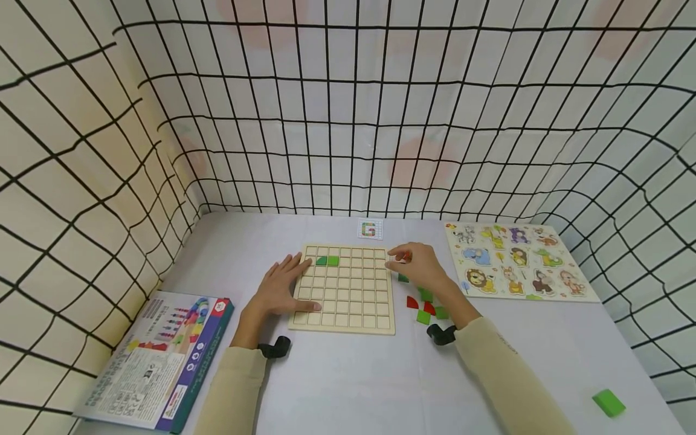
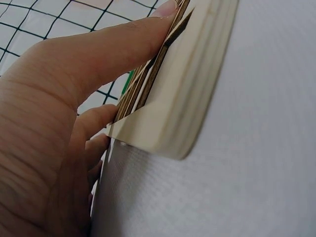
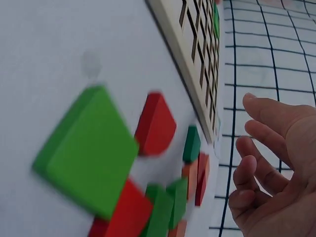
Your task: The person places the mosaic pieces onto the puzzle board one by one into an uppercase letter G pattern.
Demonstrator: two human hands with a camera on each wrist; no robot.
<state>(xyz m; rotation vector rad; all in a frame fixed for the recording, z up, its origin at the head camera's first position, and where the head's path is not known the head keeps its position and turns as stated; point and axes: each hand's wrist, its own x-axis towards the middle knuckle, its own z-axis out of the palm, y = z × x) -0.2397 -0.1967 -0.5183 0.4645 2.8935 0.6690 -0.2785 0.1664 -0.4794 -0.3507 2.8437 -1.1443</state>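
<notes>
A pale wooden grid board lies on the white table, with two green pieces set in its top row. My left hand rests flat on the board's left edge, thumb along the frame. My right hand hovers at the board's right edge, fingers loosely curled and holding nothing, right by a small orange piece. Loose green pieces and red pieces are scattered beside the board, under the right wrist.
An animal peg puzzle lies at the right back. A printed box sits at the front left, a lone green block at the front right, and a small pattern card behind the board. Gridded walls enclose the table.
</notes>
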